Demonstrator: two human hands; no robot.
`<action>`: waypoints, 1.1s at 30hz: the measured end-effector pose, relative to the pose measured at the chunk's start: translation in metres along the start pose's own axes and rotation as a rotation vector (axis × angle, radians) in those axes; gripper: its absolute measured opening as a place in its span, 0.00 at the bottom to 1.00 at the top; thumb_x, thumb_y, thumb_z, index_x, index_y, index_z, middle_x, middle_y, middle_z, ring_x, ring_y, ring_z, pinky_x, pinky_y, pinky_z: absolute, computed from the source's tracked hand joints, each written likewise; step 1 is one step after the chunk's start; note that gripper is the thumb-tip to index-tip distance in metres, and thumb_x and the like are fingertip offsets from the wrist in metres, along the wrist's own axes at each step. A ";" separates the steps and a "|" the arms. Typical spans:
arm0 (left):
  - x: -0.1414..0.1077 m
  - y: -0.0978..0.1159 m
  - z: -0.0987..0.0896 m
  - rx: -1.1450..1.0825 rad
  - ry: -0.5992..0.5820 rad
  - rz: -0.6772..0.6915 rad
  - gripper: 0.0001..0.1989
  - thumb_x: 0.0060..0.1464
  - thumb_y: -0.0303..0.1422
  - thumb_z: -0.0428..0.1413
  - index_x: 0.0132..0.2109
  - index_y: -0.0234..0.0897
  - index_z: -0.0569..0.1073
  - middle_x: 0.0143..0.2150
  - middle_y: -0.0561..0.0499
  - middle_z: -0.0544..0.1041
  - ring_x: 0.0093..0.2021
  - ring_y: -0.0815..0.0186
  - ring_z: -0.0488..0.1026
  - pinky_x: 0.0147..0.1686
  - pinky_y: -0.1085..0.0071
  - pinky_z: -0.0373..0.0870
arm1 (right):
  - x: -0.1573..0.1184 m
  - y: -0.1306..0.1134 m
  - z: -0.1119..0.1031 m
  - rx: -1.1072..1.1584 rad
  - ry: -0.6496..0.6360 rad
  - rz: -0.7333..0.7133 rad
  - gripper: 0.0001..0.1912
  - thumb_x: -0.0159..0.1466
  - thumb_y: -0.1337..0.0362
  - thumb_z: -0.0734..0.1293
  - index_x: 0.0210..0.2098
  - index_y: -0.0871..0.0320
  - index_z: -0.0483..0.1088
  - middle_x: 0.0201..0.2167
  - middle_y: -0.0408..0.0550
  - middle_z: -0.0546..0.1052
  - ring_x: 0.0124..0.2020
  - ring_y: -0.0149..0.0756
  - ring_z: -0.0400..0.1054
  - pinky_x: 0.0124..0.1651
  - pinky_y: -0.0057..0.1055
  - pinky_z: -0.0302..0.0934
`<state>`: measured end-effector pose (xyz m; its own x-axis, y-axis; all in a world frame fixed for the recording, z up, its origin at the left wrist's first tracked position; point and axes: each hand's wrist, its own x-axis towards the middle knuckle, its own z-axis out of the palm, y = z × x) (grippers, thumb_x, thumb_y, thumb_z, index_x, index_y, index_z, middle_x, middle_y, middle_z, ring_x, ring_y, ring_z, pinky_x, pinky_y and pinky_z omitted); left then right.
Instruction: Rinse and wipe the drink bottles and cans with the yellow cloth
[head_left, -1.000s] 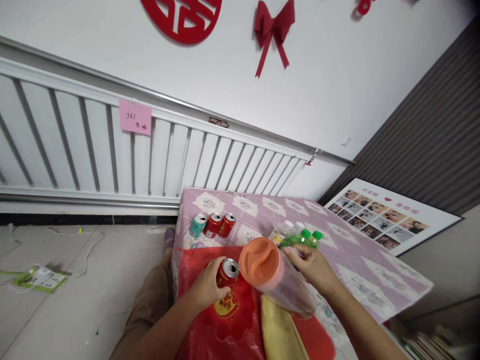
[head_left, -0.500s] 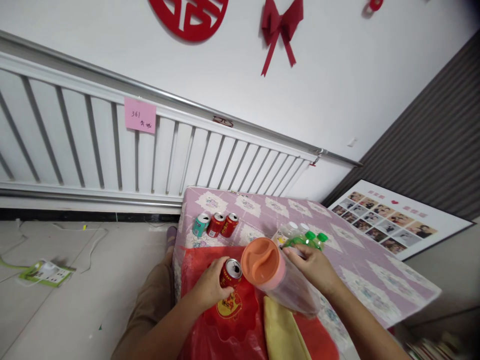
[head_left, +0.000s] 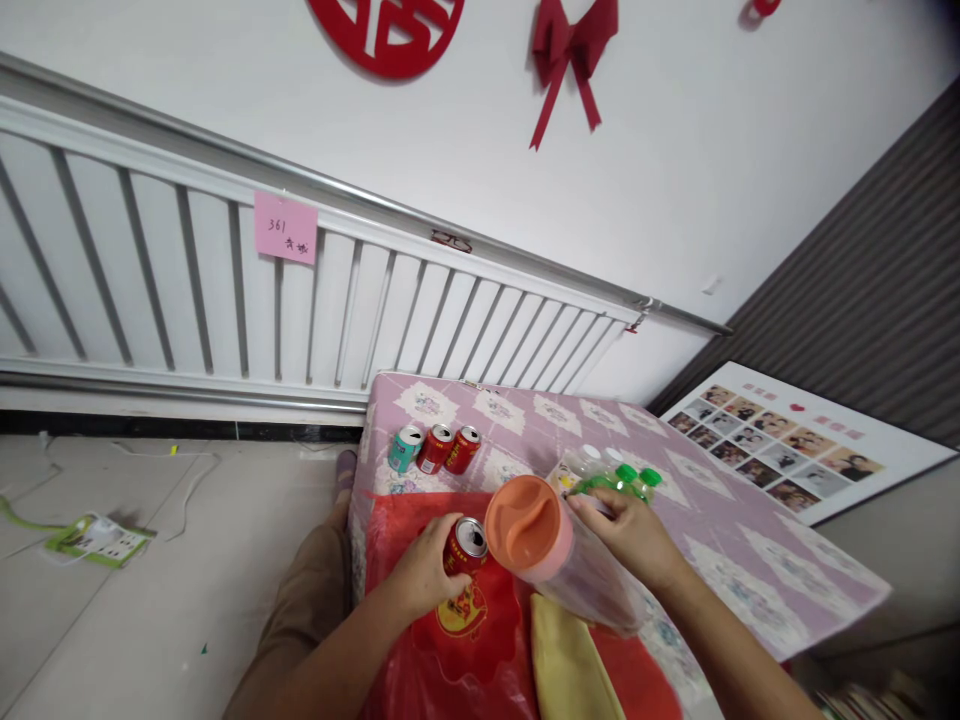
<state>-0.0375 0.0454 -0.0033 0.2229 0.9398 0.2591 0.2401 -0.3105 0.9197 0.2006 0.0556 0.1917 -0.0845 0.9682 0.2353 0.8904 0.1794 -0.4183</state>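
Note:
My left hand [head_left: 429, 568] is wrapped round a red drink can [head_left: 466, 545], its top opened, over a red tray [head_left: 480, 640] with a yellow print. Just right of the can, a clear pitcher with an orange lid [head_left: 528, 528] tilts towards it. My right hand [head_left: 626, 530] grips the pitcher near its lid, where the handle is mostly hidden by the fingers. Lid and can are close together; whether they touch I cannot tell. Below the pitcher lies a folded yellow cloth [head_left: 571, 665].
Behind my left hand stand a teal can [head_left: 405, 449] and two red cans [head_left: 448, 450]. Several bottles with green and white caps [head_left: 626, 475] stand beyond my right hand. A white radiator [head_left: 360, 300] runs along the table's far side. A framed photo board [head_left: 806, 440] leans at right.
The whole view has shifted slightly. Both hands keep their hold, and the can and the tilted pitcher stay in nearly the same position to each other.

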 end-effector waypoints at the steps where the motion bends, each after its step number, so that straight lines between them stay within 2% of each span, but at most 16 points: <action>1: 0.000 0.000 0.000 -0.001 0.000 -0.001 0.39 0.38 0.23 0.63 0.59 0.41 0.62 0.59 0.44 0.68 0.59 0.53 0.65 0.60 0.56 0.61 | 0.000 0.000 0.000 -0.001 -0.001 -0.001 0.21 0.58 0.47 0.61 0.18 0.55 0.60 0.16 0.38 0.60 0.20 0.30 0.56 0.23 0.27 0.51; 13: 0.000 0.001 0.000 -0.021 0.005 -0.005 0.39 0.38 0.24 0.64 0.59 0.43 0.62 0.59 0.45 0.68 0.58 0.54 0.66 0.60 0.56 0.61 | 0.001 -0.004 -0.002 -0.026 -0.006 -0.009 0.20 0.57 0.48 0.62 0.17 0.55 0.62 0.15 0.38 0.62 0.19 0.30 0.56 0.22 0.27 0.49; 19: 0.000 0.002 -0.001 -0.017 0.000 -0.009 0.40 0.38 0.24 0.64 0.60 0.40 0.62 0.59 0.43 0.68 0.59 0.53 0.65 0.60 0.57 0.61 | 0.003 -0.007 -0.004 -0.040 -0.011 -0.003 0.22 0.56 0.45 0.62 0.16 0.55 0.61 0.14 0.38 0.62 0.18 0.30 0.55 0.22 0.28 0.49; 33: 0.000 0.002 -0.001 -0.010 -0.001 -0.018 0.40 0.38 0.25 0.64 0.60 0.42 0.62 0.59 0.44 0.68 0.58 0.53 0.66 0.60 0.56 0.61 | 0.004 -0.012 -0.006 -0.063 -0.029 -0.012 0.21 0.57 0.46 0.61 0.18 0.55 0.64 0.16 0.40 0.66 0.21 0.33 0.60 0.24 0.29 0.51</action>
<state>-0.0381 0.0450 -0.0015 0.2195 0.9452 0.2417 0.2349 -0.2917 0.9272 0.1924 0.0565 0.2034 -0.1070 0.9709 0.2140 0.9158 0.1801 -0.3590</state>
